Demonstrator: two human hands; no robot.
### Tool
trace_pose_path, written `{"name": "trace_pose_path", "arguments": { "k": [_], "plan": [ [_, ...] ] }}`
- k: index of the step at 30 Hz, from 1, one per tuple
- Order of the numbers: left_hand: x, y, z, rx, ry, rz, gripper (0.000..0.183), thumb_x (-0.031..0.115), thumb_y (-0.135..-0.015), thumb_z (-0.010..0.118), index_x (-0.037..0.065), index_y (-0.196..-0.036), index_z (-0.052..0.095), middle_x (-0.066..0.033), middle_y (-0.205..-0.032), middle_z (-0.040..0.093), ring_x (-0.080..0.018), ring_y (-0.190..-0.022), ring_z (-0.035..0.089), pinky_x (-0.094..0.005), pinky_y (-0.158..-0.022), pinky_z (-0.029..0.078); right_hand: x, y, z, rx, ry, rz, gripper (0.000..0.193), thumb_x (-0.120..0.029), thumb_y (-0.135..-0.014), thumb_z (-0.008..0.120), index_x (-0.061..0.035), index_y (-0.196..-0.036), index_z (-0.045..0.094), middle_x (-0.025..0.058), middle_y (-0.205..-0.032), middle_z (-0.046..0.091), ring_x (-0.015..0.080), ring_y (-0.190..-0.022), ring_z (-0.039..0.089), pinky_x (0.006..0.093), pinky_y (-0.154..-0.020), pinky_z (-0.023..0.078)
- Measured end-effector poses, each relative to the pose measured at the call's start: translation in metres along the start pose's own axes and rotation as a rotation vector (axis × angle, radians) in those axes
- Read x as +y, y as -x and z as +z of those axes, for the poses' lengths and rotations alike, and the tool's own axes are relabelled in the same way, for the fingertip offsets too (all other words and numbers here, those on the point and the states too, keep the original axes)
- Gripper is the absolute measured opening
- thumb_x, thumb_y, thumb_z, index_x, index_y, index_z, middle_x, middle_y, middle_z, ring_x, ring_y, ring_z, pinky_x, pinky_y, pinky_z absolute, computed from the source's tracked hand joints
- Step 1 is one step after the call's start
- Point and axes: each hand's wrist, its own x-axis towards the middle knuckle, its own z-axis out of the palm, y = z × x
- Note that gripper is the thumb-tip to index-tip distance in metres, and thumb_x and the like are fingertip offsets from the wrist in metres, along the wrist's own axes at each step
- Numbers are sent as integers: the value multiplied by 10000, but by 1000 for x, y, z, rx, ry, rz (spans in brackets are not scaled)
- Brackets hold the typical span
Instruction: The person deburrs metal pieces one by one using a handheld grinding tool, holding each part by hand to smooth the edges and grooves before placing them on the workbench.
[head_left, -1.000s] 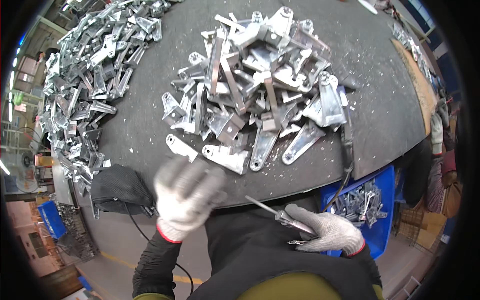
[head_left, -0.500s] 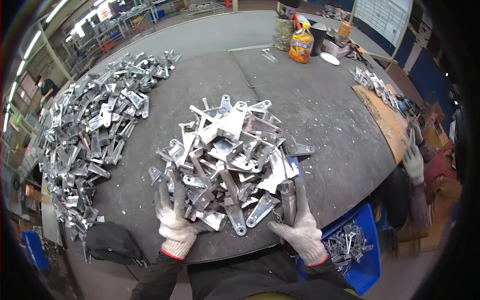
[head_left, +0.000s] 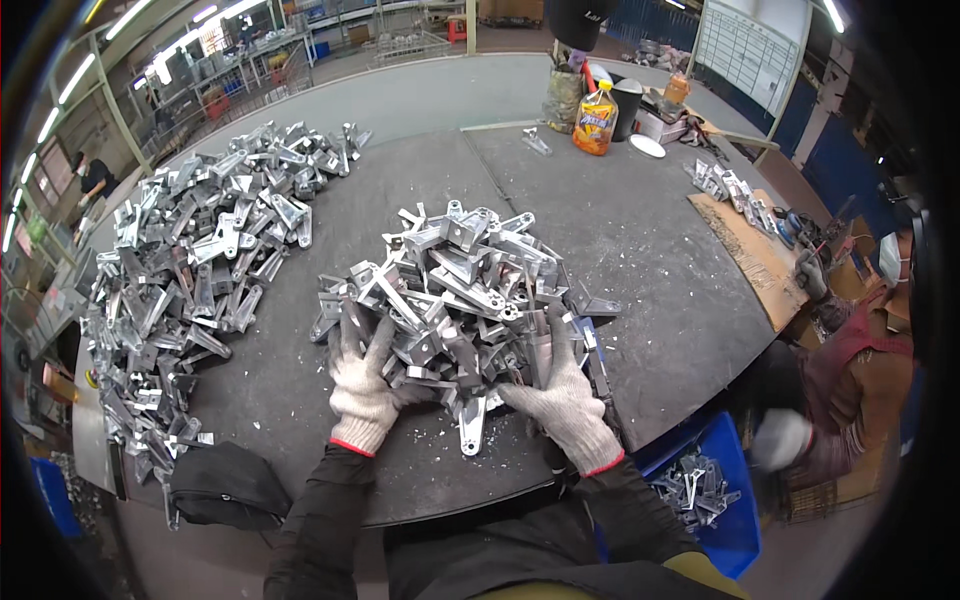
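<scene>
A heap of silvery metal brackets (head_left: 455, 290) lies in the middle of the dark table, between my two gloved hands. My left hand (head_left: 362, 392) rests against the heap's near left side, fingers stretched forward and thumb out to the right. Against the near right side lies my right hand (head_left: 568, 402), its fingers also straight and its thumb apart. Both palms face inward and touch brackets without closing round any. One bracket (head_left: 472, 425) sticks out of the heap toward me. Some fingertips are partly hidden among the parts.
A larger bracket pile (head_left: 200, 260) covers the table's left side. A black bag (head_left: 228, 485) sits at the near left edge. Beside my right arm is a blue bin (head_left: 738, 500) holding brackets. An orange bottle (head_left: 595, 120) stands far right; a co-worker (head_left: 850, 380) is at the right.
Both hands have moved forward and closer together, pushing in the heap's near sides. The heap is more compact, and its near brackets have shifted away from me. The co-worker's hands have moved.
</scene>
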Motion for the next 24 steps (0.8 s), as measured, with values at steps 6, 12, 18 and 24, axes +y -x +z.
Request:
{"name": "trace_pose_path", "arguments": {
  "k": [6, 12, 18, 24],
  "plan": [
    [-13, -33, -6, -61, 54, -36, 1247, 338, -523, 1045, 320, -1630, 471, -195, -1721, 338, -460, -1575, 307, -583, -1248, 393, -38, 9, -6, -2, 163, 128, 1408, -331, -642, 945, -105, -1752, 110, 241, -1692, 424, 412, -1496, 488, 417, -1229, 391],
    [39, -81, -83, -790, -478, -321, 968, 293, -784, 893, 426, -1625, 434, -55, -1647, 458, -410, -1460, 490, -568, -1096, 543, -11, 80, -47, -238, -343, -8, 1098, 152, -836, 690, -20, -1733, 80, 176, -1792, 220, 253, -1663, 207, 304, -1255, 344],
    [152, -117, -30, 89, -109, 407, 293, 54, -872, 669, 155, -1127, 772, -101, -1064, 717, -321, -1010, 703, -459, -806, 589, 31, 138, -54, -216, 68, -41, 960, -12, -855, 752, -148, -1699, 316, 239, -1580, 520, 350, -1540, 435, 418, -1180, 481],
    [253, -155, 85, -760, -438, 444, 169, 166, -913, 717, 77, -1015, 819, -145, -1049, 815, -354, -973, 777, -556, -925, 588, 38, 130, -53, -199, 409, -20, 1057, -310, -805, 861, -269, -1703, 304, 351, -1418, 551, 506, -1312, 608, 526, -1114, 524]
  ]
}}
